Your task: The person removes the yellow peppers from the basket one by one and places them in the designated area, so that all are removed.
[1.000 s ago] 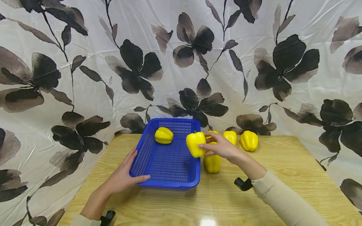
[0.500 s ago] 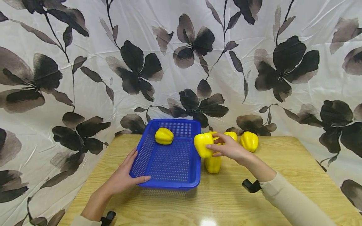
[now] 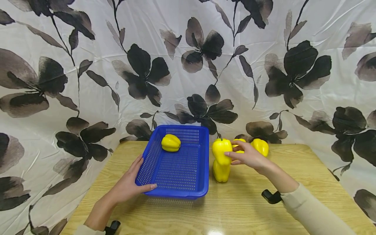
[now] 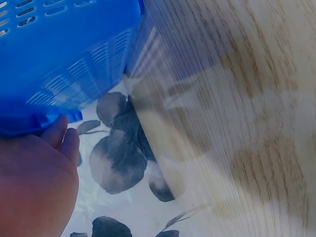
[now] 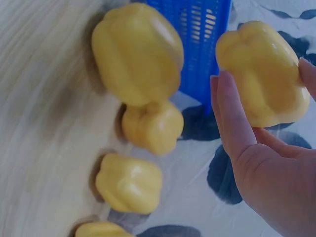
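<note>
My right hand (image 3: pixel 251 156) pinches a yellow bell pepper (image 3: pixel 221 150) between thumb and fingers, stem up, just right of the basket. In the head view it overlaps another yellow bell pepper (image 3: pixel 221 172) standing on the table. The right wrist view shows the held pepper (image 5: pixel 261 74) raised off the table, thumb on one side and fingers on the other. At the left, my left hand (image 3: pixel 126 184) holds the blue plastic basket (image 3: pixel 176 193), thumb over the front rim and fingers along the left side. One yellow bell pepper (image 3: pixel 171 143) lies inside, towards the back left corner.
Behind my right hand are a partly hidden yellow pepper (image 3: pixel 239 142) and another yellow pepper (image 3: pixel 260 147) near the table's back edge. In the right wrist view several peppers line up along the wooden table (image 5: pixel 44 123). A floral cloth (image 3: pixel 249 78) hangs behind.
My right hand has carried its pepper rightward, from over the basket's right rim to beside the basket. The left hand and basket stay in place.
</note>
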### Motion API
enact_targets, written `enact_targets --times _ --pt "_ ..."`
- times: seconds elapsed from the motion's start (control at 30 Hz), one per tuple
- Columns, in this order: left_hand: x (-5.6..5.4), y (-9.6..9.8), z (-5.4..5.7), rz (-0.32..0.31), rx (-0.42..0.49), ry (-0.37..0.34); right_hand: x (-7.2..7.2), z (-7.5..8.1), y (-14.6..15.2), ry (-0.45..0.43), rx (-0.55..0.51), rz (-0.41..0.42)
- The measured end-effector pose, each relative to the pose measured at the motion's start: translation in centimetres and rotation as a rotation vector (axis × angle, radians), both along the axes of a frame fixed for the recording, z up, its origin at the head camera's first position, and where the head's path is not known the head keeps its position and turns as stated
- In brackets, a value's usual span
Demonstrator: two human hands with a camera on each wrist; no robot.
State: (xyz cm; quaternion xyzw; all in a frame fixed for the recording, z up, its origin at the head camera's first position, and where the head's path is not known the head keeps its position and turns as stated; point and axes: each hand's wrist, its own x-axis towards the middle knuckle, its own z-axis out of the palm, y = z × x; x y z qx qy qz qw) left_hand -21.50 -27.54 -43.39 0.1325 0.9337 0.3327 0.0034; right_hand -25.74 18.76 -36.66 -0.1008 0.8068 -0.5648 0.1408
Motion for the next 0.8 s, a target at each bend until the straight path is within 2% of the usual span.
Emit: enact_targets --times 0.47,0.8 --pt "0.0 0.1 0.0 0.007 -0.001 -0.011 0.4 -1.0 3.3 -0.043 0.033 -0.044" --pt "0.1 0.1 0.0 0.008 -0.004 -0.005 0.5 -2.2 4.9 -0.041 0.022 -0.034"
